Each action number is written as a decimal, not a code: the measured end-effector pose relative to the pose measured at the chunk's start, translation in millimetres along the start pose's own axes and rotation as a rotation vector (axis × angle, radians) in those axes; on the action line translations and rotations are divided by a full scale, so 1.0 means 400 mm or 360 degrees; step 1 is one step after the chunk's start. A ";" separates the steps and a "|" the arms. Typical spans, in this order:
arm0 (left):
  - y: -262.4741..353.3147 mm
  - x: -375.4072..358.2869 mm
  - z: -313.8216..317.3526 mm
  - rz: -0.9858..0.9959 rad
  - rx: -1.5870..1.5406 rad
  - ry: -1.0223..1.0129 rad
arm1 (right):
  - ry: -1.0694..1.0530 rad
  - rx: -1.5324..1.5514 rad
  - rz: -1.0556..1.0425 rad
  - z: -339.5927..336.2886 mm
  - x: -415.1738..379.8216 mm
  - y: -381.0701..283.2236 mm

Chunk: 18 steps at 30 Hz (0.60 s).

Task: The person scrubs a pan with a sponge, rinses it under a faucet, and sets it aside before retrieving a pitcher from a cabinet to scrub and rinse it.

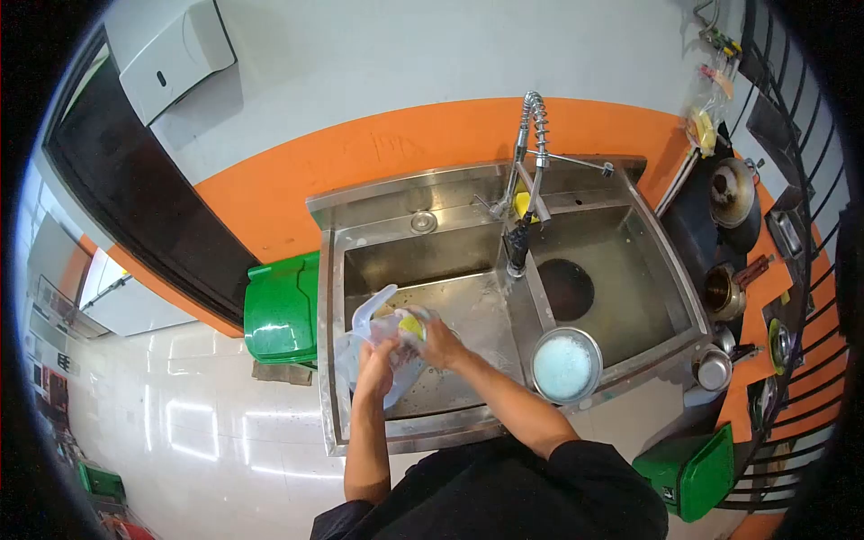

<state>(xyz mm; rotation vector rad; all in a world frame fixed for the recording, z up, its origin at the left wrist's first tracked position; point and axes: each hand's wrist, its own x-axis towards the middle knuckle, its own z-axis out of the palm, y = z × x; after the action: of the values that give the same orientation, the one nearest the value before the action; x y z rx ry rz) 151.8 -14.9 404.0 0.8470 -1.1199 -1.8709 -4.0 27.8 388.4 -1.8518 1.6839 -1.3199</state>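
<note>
Over the left basin of the steel sink (486, 367), my left hand (379, 354) is closed on a translucent plastic jug (373, 306) with a curved, handle-like part pointing up and away. Part of the jug is hidden behind my hands and its full shape is hard to make out. My right hand (438, 342) presses a yellow sponge (411, 326) against the jug, and whitish foam shows around the fingers. To the right, a round metal bowl (566, 364) filled with pale blue suds rests at the front of the divider.
Cloudy water fills the right basin (630, 270), with a dark round object (566, 289) in it. A spring-necked faucet (531, 171) rises behind the divider. Green bins stand left (281, 310) and lower right (693, 472). Pots and pans (733, 193) line the right side.
</note>
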 end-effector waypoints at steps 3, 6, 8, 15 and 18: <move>-0.002 -0.007 -0.032 -0.0004 0.0359 -0.0062 | 0.0249 -0.0326 -0.0306 0.015 0.008 0.032; 0.052 -0.086 0.014 -0.0038 0.0381 -0.0184 | -0.0166 -0.0233 0.0044 -0.044 0.066 0.104; 0.074 -0.096 0.013 -0.0093 0.0270 -0.0231 | -0.0488 -0.0403 0.0210 -0.024 0.062 0.110; 0.099 -0.077 -0.029 -0.0058 0.0677 -0.0730 | -0.0739 0.0047 0.0463 -0.091 0.079 0.143; 0.082 -0.059 -0.058 -0.0004 0.1224 -0.0725 | -0.0357 0.0207 0.0478 -0.082 0.050 0.172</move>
<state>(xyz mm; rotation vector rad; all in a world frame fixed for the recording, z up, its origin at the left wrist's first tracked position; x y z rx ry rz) 191.5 -13.4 428.1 0.8255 -2.1990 -1.6679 -74.2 3.0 362.7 -1.5379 1.6376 -1.0330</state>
